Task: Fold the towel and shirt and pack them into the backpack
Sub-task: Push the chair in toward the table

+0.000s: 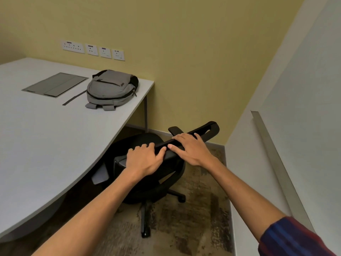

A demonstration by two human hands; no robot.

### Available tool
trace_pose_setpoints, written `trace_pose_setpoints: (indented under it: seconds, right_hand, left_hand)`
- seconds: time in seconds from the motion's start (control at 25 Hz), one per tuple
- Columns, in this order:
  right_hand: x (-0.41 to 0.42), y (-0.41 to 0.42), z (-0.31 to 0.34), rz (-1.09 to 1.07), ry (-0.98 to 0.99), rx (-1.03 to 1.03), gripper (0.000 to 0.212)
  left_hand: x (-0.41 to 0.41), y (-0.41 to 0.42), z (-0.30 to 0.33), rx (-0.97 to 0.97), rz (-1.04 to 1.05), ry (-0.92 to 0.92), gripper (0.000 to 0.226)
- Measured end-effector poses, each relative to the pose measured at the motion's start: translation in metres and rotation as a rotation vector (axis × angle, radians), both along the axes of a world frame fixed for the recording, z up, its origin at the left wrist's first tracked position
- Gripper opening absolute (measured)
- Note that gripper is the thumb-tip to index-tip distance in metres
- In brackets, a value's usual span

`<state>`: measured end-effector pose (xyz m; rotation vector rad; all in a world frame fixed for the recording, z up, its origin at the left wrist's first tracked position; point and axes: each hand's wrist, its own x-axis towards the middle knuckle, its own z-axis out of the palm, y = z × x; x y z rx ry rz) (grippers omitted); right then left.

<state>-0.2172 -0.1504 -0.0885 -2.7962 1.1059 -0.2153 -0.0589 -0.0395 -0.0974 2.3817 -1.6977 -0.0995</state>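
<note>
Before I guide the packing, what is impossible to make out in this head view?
- Towel and shirt: nowhere in view.
- Backpack: zipped, contents hidden.
- Chair seat: partly under the table.
- Left hand fingertips: curled behind the chair back.
- Wall sockets: too small to read.

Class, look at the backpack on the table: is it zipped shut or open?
Shut. The backpack lies flat with its dark zipper lines closed and no gap or contents showing.
</note>
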Motion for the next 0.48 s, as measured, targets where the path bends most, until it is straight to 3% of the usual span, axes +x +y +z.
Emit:
trace_pose_setpoints:
  seconds: [0.28, 0.48]
  right_hand:
    - [-0.023, -0.066, 0.008, -0.004, 0.089, 0.030, 0.096]
    - [-0.026, -0.108, 0.000, 0.067, -0.003, 0.011, 0.078]
  left_hand:
    - [0.000, -0.005, 0.006, -0.003, 0.098, 0.002, 0.087]
    - [-0.002, -0.016, 0.009, 0.033, 0.052, -0.017, 0.097]
